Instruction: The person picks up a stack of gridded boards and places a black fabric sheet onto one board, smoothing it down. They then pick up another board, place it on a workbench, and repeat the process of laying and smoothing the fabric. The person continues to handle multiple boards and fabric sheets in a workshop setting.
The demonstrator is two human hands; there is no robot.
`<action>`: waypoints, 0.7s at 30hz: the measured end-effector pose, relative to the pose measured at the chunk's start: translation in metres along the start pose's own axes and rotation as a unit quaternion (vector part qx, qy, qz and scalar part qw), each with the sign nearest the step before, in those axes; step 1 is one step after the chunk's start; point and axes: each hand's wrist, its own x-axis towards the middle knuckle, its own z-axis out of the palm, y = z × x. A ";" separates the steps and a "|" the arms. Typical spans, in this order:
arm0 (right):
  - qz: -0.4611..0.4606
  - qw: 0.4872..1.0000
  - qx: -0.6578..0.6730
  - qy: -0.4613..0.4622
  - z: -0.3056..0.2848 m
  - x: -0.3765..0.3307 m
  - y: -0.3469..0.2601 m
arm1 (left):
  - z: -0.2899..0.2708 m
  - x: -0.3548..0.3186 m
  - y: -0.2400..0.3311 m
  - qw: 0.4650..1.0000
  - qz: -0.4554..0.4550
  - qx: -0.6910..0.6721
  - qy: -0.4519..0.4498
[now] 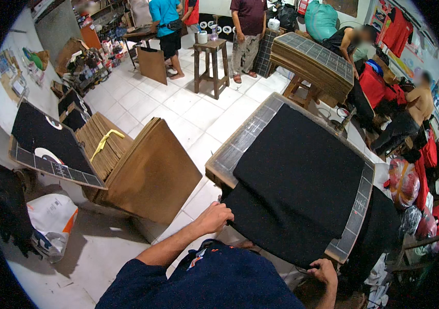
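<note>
here, left fingers (224, 211) clenched on black cloth (302, 165), right fingers (315, 265) pinching its near edge

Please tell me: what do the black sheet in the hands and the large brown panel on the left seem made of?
Black sheet: fabric, matte; it creases softly between the left hand and right hand. Weave or knit: I cannot tell.
Brown panel: probably wood-based board, fairly smooth; it looks flat, stiff and brown.
</note>
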 end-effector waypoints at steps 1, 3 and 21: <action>-0.002 0.999 -0.044 -0.009 0.006 -0.005 -0.004 | 0.004 -0.007 -0.003 1.000 0.002 0.004 0.007; 0.039 0.997 -0.052 -0.035 0.020 -0.014 -0.012 | 0.012 -0.018 -0.008 1.000 0.006 0.021 -0.001; 0.118 0.986 -0.107 0.046 0.125 -0.002 -0.004 | 0.083 -0.046 -0.049 0.996 -0.071 0.031 -0.043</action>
